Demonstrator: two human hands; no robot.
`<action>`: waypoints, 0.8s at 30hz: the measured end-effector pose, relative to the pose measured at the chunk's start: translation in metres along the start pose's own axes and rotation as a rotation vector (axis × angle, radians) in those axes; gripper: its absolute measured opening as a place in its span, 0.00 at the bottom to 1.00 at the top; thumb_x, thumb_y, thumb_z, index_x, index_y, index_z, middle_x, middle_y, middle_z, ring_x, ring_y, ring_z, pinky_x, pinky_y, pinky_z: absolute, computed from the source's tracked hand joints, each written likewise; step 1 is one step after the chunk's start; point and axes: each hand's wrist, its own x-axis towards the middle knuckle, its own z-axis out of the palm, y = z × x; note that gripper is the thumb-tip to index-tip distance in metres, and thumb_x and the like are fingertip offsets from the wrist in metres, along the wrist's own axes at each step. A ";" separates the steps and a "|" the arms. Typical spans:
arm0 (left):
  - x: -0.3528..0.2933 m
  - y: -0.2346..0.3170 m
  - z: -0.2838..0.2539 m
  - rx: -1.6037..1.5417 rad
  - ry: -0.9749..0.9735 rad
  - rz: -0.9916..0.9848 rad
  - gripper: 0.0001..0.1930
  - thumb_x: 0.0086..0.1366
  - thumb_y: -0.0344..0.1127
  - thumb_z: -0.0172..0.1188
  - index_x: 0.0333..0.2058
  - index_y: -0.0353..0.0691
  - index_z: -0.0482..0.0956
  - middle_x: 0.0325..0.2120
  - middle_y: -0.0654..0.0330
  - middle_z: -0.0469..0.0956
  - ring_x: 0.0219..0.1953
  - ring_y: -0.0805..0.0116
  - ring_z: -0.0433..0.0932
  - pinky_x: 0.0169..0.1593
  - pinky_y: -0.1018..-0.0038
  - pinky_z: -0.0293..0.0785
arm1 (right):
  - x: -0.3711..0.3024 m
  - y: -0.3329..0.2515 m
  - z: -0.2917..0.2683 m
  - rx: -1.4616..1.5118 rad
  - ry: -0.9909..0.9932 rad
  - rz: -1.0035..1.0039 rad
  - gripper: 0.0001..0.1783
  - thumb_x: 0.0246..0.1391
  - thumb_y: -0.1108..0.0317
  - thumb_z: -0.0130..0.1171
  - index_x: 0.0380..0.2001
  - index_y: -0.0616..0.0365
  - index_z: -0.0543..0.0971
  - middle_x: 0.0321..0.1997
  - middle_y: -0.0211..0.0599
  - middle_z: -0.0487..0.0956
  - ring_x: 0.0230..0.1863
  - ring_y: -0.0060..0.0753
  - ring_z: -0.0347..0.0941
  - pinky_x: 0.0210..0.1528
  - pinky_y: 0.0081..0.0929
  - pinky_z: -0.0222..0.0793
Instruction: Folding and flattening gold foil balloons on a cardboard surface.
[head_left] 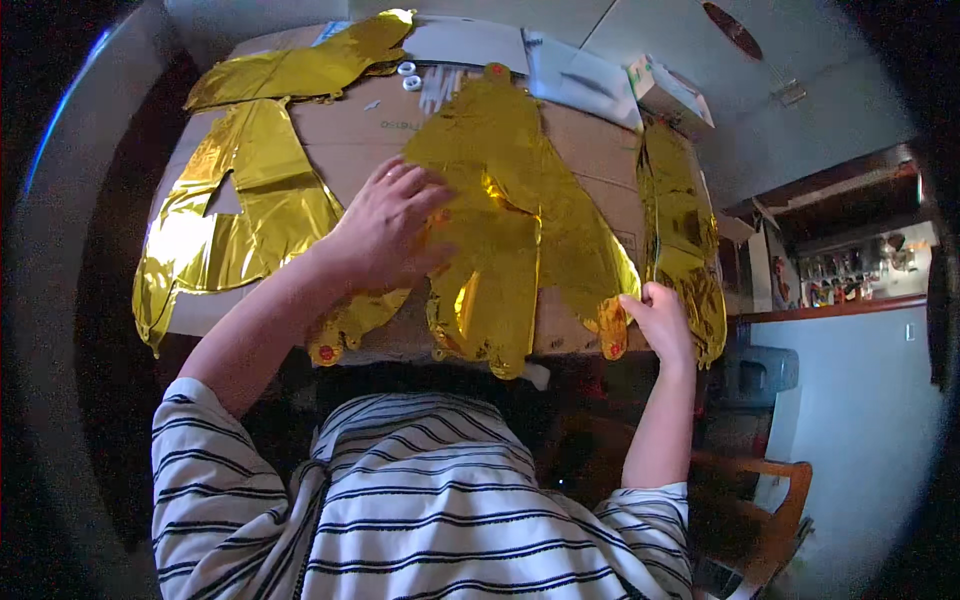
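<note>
A flat gold foil balloon lies uninflated across the middle of the cardboard-covered table, its lobes reaching the near edge. Small red dots mark several of its tips. My left hand is over its left side, thumb and fingers apart and a little blurred; nothing shows gripped in it. At the near right, my right hand pinches the orange-gold tip of the balloon's right lobe between thumb and fingers. My left forearm passes in front of part of the foil.
More flat gold foil balloons lie at the left, the far left and along the right edge. Two small white tape rolls sit near clear strips. A white box stands far right; a wooden chair is beside me.
</note>
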 end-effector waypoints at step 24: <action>0.047 -0.001 0.058 -0.011 -0.115 0.221 0.48 0.50 0.70 0.64 0.62 0.41 0.68 0.60 0.45 0.68 0.67 0.46 0.60 0.73 0.51 0.48 | -0.017 -0.098 0.021 0.323 0.105 -0.411 0.13 0.52 0.67 0.69 0.29 0.65 0.77 0.31 0.37 0.75 0.36 0.32 0.72 0.40 0.29 0.69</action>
